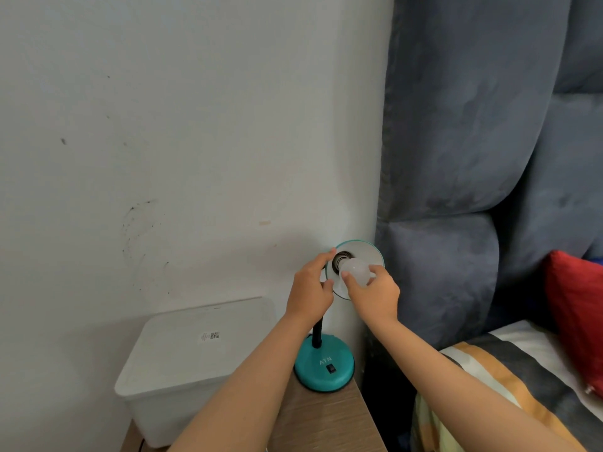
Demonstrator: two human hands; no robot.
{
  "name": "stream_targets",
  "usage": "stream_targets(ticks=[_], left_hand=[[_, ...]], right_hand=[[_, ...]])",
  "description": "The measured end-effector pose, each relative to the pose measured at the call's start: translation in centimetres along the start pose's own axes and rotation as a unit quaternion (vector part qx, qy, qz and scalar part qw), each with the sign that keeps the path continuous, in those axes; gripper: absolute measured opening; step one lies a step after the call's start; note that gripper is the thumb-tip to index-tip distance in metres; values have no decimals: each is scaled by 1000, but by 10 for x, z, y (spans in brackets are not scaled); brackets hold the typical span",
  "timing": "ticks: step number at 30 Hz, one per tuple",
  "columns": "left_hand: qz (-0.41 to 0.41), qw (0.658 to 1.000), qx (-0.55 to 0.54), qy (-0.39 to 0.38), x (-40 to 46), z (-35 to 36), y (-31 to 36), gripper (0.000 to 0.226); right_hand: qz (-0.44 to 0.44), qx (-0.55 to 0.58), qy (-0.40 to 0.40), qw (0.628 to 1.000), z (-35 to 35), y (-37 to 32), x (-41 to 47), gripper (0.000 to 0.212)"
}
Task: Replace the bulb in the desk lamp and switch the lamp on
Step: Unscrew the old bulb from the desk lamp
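The right hand (pixel 372 293) is pinching the frosted white bulb (pixel 357 270) with fingertips closed round its dome, the bulb's long axis running toward eleven o'clock into the dark socket (pixel 341 256), so any twisting has to follow that line. The left hand (pixel 310 288) is bracing the teal shade (pixel 370 252) at its nine o'clock rim, fingers clamped on the edge. The bulb is looking unlit and clean, sitting at the shade's centre above the teal base (pixel 323 367), whose black switch (pixel 332 368) is lying at six o'clock.

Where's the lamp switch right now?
The switch is a black rocker on top of the teal lamp base, low in the head view, below both hands, with the white box to its left.
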State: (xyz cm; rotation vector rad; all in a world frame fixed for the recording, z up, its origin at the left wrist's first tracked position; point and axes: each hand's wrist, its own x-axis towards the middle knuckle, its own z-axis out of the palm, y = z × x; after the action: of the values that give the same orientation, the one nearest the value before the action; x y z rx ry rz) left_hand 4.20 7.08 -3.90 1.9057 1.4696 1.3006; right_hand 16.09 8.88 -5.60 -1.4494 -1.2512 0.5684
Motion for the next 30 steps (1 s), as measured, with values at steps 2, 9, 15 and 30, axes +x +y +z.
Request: stream_targets(ticks=[2,9,15,30], left_hand=[[-1,1000,-4,-1,1,1,-1,59],[4,1000,-2,1,2,2,-5,58],[6,1000,-1,2,3,3,-7,59],[15,1000,-7,13,3,4,-10,58]], right_hand=[[-29,-12,2,1000,1,1,0,61],[-25,19,49,998,6,6,-7,76],[-22,21,37,999,5,6,-5,67],[-9,33,40,999,-1,4,-5,61]])
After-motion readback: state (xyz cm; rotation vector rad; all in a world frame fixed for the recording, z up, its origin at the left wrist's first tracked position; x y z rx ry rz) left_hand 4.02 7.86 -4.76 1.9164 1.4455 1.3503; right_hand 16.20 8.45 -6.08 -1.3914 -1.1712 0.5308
